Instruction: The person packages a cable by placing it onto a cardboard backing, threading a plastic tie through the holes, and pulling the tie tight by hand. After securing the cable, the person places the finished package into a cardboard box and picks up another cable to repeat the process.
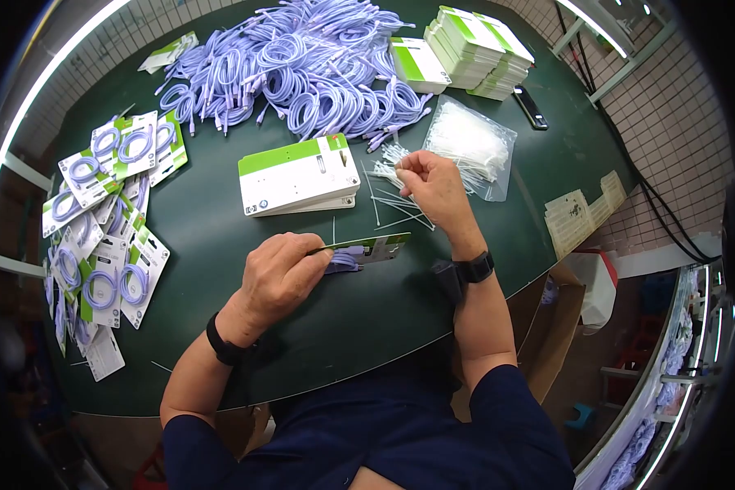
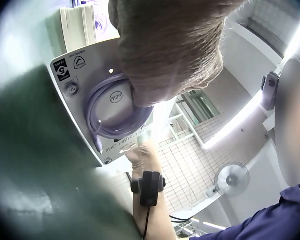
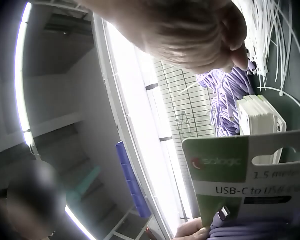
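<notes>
My left hand [image 1: 279, 271] grips the end of a green and white card [image 1: 384, 246], held on edge above the table. A coiled purple USB-C cable [image 2: 92, 112] lies against the card's face, and its plug [image 3: 224, 213] shows in the right wrist view. Over a loose heap of white cable ties [image 1: 390, 155] is my right hand [image 1: 438, 193], thumb and fingertips pinched together. A thin white strand, like a cable tie [image 3: 188, 89], sticks out below that hand in the right wrist view. More ties fill a clear plastic bag [image 1: 502, 167] beside it.
A stack of cards [image 1: 294, 181] lies ahead of the left hand. Purple cables [image 1: 294, 69] are heaped at the back, with taller card stacks [image 1: 465, 49] right of them. Carded cables [image 1: 110, 245] pile up at left. A phone [image 1: 531, 107] lies at right.
</notes>
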`<state>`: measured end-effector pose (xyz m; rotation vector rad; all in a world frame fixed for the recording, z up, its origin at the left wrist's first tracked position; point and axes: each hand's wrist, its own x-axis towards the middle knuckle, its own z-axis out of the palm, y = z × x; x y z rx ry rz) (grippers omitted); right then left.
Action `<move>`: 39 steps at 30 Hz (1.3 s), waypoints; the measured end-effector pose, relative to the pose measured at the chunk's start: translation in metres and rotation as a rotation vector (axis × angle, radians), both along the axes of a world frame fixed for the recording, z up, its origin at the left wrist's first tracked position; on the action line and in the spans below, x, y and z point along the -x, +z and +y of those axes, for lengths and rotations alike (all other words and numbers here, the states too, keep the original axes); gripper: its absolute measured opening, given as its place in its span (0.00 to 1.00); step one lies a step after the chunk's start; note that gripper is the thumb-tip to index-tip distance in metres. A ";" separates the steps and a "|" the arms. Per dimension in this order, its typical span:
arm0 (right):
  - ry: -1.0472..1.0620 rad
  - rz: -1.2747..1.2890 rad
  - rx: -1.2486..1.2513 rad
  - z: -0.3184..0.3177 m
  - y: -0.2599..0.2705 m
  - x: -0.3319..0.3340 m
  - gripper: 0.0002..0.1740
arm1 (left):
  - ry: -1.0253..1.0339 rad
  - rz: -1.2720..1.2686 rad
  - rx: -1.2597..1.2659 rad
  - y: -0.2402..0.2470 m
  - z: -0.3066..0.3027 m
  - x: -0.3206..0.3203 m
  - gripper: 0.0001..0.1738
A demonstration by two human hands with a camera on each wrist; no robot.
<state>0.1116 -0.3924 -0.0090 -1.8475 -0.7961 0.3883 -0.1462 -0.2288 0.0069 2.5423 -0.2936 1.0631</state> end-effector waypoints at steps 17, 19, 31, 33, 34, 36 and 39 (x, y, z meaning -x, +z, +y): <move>0.342 0.803 -0.289 0.002 0.020 0.030 0.08 | -0.088 -0.003 -0.033 -0.006 -0.006 0.001 0.13; 0.344 0.778 -0.287 0.002 0.022 0.031 0.09 | -0.090 0.000 -0.029 -0.007 -0.006 0.001 0.13; 0.407 0.599 -0.440 0.000 0.021 0.038 0.14 | -0.082 -0.002 -0.020 0.000 -0.006 0.001 0.15; 0.409 0.564 -0.443 -0.002 0.016 0.035 0.13 | -0.081 0.006 -0.013 0.000 -0.006 0.001 0.14; 0.403 0.549 -0.441 -0.002 0.015 0.034 0.12 | -0.081 -0.008 -0.022 0.001 -0.007 0.001 0.14; 0.399 0.527 -0.446 -0.001 0.018 0.033 0.12 | -0.080 -0.006 -0.026 0.001 -0.008 0.002 0.14; 0.295 0.579 -0.394 0.001 0.023 0.037 0.11 | -0.079 -0.003 -0.038 0.002 -0.007 0.002 0.13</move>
